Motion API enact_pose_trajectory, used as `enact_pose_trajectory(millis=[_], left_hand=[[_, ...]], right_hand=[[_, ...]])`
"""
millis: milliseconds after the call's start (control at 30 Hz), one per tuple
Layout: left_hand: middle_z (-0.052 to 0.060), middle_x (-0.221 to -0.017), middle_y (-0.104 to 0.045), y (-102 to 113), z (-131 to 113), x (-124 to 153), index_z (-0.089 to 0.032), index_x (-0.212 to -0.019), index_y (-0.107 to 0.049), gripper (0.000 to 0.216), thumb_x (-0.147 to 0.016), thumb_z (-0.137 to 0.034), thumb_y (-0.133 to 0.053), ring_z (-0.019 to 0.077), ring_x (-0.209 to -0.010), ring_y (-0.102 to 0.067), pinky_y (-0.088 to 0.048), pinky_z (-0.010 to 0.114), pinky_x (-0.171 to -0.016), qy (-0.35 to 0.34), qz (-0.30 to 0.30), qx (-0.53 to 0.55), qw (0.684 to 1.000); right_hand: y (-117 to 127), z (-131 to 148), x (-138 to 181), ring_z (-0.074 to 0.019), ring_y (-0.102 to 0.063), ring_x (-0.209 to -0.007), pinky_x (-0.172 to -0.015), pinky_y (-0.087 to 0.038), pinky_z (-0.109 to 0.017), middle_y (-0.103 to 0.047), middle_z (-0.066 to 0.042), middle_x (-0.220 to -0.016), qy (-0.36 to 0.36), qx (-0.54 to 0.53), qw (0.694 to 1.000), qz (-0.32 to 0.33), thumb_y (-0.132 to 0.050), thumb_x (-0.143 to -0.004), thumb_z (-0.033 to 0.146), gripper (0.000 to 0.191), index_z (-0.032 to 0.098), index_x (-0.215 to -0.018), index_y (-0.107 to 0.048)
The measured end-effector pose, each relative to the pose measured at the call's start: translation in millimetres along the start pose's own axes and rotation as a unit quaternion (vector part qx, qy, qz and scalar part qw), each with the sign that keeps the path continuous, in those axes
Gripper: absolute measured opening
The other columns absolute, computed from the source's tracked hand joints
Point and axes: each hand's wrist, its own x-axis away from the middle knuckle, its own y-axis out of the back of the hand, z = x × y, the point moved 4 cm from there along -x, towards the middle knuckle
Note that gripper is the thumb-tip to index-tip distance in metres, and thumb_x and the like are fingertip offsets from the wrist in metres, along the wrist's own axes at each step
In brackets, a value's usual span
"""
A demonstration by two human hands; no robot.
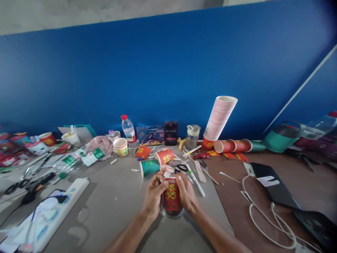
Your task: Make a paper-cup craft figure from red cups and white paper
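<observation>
Both my hands hold a red paper cup with gold lettering, low over the grey table near its front. My left hand grips the cup's left side with its fingers curled. My right hand grips the right side, its fingertips pinched at the cup's far end. Just beyond my hands lie a green cup on its side, a red cup on its side and black-handled scissors.
A tall leaning stack of paper cups stands at the back by the blue wall. Nearby are a water bottle, a glass jar and pens. A white power strip lies left; a phone with white cable lies right.
</observation>
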Motion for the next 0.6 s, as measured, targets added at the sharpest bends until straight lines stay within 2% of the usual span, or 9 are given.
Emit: enact_pose_trajectory(millis=[133,300,467,600], left_hand=[[0.005,-0.121,-0.062,-0.4,-0.3,-0.7,-0.016,-0.059,-0.053,0.032,-0.056,-0.026,-0.083,0.0232,-0.1,-0.06,-0.047,0.028,-0.078,0.005,-0.005,-0.012,1.0],[0.004,-0.116,-0.064,-2.0,1.9,-1.4,-0.016,-0.058,-0.052,0.035,-0.052,-0.027,-0.084,0.0197,-0.088,-0.063,-0.048,0.028,-0.076,0.026,-0.022,-0.003,0.999],[0.004,-0.111,-0.065,6.4,7.5,-4.8,-0.017,-0.058,-0.053,0.033,-0.053,-0.03,-0.084,0.0216,-0.098,-0.061,-0.046,0.03,-0.084,0.004,-0.036,-0.021,0.999],[0.003,-0.11,-0.065,14.5,12.1,-8.7,-0.017,-0.06,-0.054,0.033,-0.054,-0.031,-0.083,0.0188,-0.094,-0.061,-0.046,0.029,-0.082,-0.005,-0.055,-0.045,0.997]], right_hand=[[-0.5,4.2,0.4,-0.0179,-0.052,-0.073,-0.068,-0.042,-0.03,-0.057,-0.004,-0.077,0.008,0.003,1.0,0.011,-0.027,-0.095,0.048,0.044,0.02,-0.073,-0.052],[-3.4,11.7,2.6,-0.0183,-0.053,-0.079,-0.074,-0.042,-0.03,-0.057,-0.005,-0.08,0.04,0.004,0.999,0.029,-0.025,-0.095,0.048,0.043,0.02,-0.074,-0.052],[-1.6,14.7,3.1,-0.0185,-0.054,-0.077,-0.072,-0.043,-0.03,-0.059,-0.004,-0.079,0.049,-0.002,0.998,0.025,-0.028,-0.094,0.048,0.043,0.02,-0.076,-0.056],[-0.4,18.7,3.4,-0.019,-0.055,-0.078,-0.071,-0.043,-0.03,-0.061,-0.006,-0.081,0.051,-0.021,0.998,0.033,-0.028,-0.094,0.048,0.044,0.02,-0.077,-0.056]])
